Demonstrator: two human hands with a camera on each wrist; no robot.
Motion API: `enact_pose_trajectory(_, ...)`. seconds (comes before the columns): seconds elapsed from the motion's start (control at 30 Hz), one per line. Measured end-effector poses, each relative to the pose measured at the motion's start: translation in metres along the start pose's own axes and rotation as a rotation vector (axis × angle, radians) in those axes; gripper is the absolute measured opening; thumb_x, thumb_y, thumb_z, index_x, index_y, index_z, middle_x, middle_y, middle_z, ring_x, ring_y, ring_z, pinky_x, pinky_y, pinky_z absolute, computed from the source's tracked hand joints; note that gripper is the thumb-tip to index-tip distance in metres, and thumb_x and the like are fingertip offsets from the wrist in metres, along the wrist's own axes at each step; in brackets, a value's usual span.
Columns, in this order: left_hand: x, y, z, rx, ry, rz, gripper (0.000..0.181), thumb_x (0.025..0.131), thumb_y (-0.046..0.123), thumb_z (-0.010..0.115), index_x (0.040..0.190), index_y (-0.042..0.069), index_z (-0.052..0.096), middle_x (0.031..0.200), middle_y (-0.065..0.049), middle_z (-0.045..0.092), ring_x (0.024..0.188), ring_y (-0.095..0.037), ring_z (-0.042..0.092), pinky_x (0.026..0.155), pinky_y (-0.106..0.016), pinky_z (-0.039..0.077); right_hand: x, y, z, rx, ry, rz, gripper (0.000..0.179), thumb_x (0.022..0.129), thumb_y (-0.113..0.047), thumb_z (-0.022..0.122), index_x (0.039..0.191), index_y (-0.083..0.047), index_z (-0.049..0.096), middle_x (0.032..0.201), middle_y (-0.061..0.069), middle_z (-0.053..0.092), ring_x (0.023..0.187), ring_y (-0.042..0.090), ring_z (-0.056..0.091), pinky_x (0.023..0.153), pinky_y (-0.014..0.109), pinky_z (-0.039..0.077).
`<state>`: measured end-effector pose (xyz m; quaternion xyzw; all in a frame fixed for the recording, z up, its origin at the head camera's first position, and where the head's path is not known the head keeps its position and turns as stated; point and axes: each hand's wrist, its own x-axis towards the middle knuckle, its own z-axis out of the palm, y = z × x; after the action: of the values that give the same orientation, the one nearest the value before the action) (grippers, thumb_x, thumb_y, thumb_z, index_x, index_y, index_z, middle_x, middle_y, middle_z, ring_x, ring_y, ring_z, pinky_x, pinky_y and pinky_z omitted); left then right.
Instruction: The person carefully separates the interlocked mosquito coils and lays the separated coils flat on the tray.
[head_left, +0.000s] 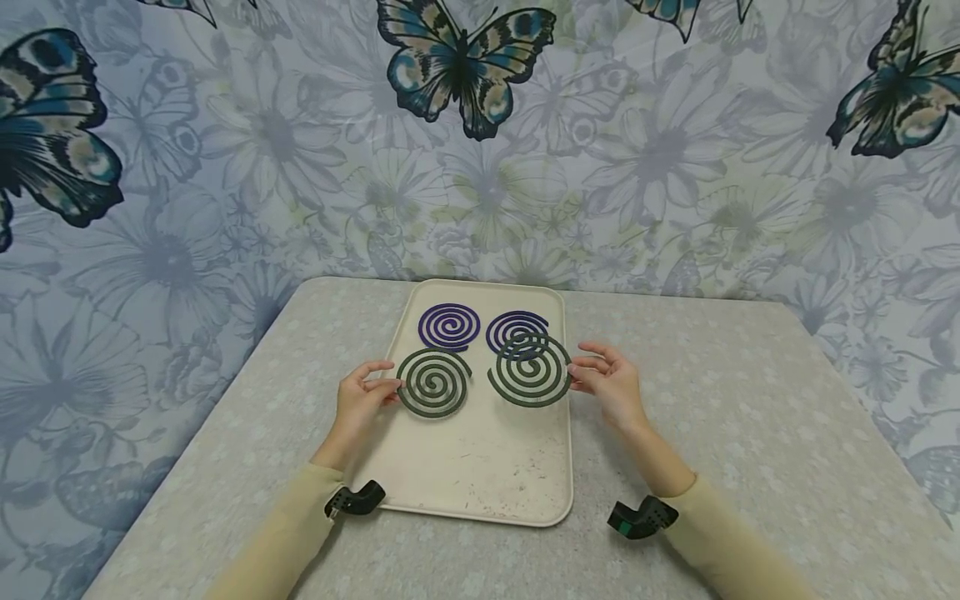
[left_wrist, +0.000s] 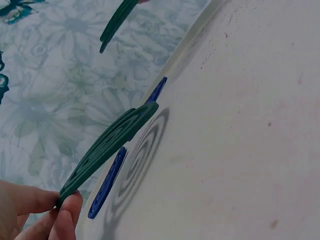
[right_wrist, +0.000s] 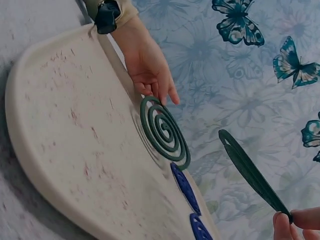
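Note:
Two flat green spiral coils, resembling mosquito coils, are held above a cream tray (head_left: 450, 475). My left hand (head_left: 366, 400) pinches the left green coil (head_left: 433, 383) by its outer edge. On the other side my right hand (head_left: 611, 383) grips the right green coil (head_left: 529, 383) at its edge between thumb and fingers. In the left wrist view a shadow under the green coil (left_wrist: 110, 142) shows it is off the tray. Two blue-purple spiral coils lie at the tray's far end: the left one (head_left: 449, 327) and the right one (head_left: 510, 327), partly covered by the green coil in front.
The tray stands on a pale patterned table (head_left: 712, 400), its near part marked with small dark specks. Behind the table rises a backdrop (head_left: 675, 167) printed with flowers and butterflies. A black wrist device (head_left: 355, 498) sits on the left sleeve, another (head_left: 642, 517) on the right.

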<state>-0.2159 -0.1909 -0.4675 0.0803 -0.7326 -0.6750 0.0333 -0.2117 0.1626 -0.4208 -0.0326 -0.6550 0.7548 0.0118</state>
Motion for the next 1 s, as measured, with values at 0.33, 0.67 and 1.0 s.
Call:
enact_pose_trajectory(0.33,-0.001,-0.009,0.004,0.179,0.037,0.130,0.035,0.085,-0.002,0.065,0.120,-0.002,0.062,0.089,-0.021,0.073,0.057,0.001,0.064,0.057,-0.015,0.056,0.004,0.030,0.007,-0.061,-0.024,0.056,0.045,0.085,0.012,0.059,0.128,0.014,0.044,0.071,-0.011,0.065,0.060,0.003,0.062,0.058,0.018,0.057)
enact_pose_trajectory(0.67,-0.006,-0.007,0.009,0.322,0.125,0.191,0.038,0.080,0.003,0.073,0.117,0.001,0.065,0.094,-0.023,0.072,0.057,0.010,0.060,0.056,-0.012,0.052,0.004,0.051,0.007,-0.098,0.017,0.085,0.043,0.082,0.014,0.062,0.124,0.011,0.050,0.070,-0.007,0.064,0.057,0.006,0.062,0.055,0.019,0.057)
enact_pose_trajectory(1.0,-0.004,-0.001,0.007,0.443,0.090,0.126,0.038,0.077,0.005,0.074,0.114,0.001,0.066,0.092,-0.018,0.074,0.067,-0.004,0.067,0.060,-0.012,0.050,0.001,0.047,0.002,-0.243,0.065,0.047,0.039,0.088,0.004,0.057,0.125,0.011,0.051,0.088,0.023,0.070,0.060,0.007,0.065,0.053,0.018,0.055)
